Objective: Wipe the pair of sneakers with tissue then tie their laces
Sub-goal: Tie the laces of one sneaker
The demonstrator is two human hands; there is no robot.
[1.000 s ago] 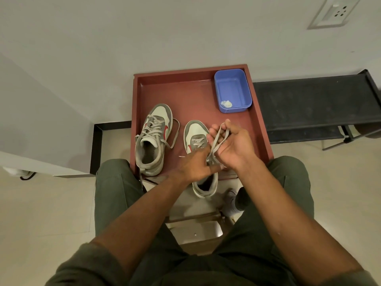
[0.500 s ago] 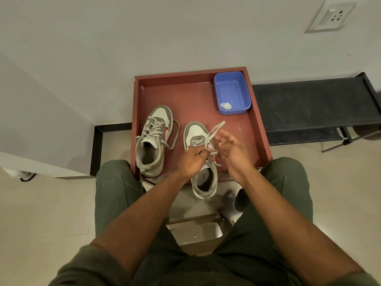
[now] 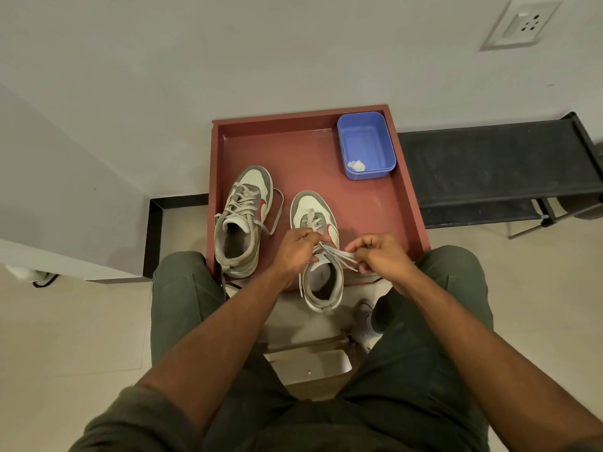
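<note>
On the red tray (image 3: 303, 151) the right sneaker (image 3: 318, 249) sits at about 5 o'clock with its heel hanging over the near edge, and the left hand (image 3: 298, 247) pinches its laces (image 3: 336, 256) at the tongue while the right hand (image 3: 378, 254) grips the loose lace ends pulled out toward 3 o'clock. The left sneaker (image 3: 243, 220) stands just beside it at 8 o'clock, its lace trailing loose on the tray. A blue tub (image 3: 365, 145) at 1 o'clock holds a crumpled tissue (image 3: 356, 165) in its near corner.
</note>
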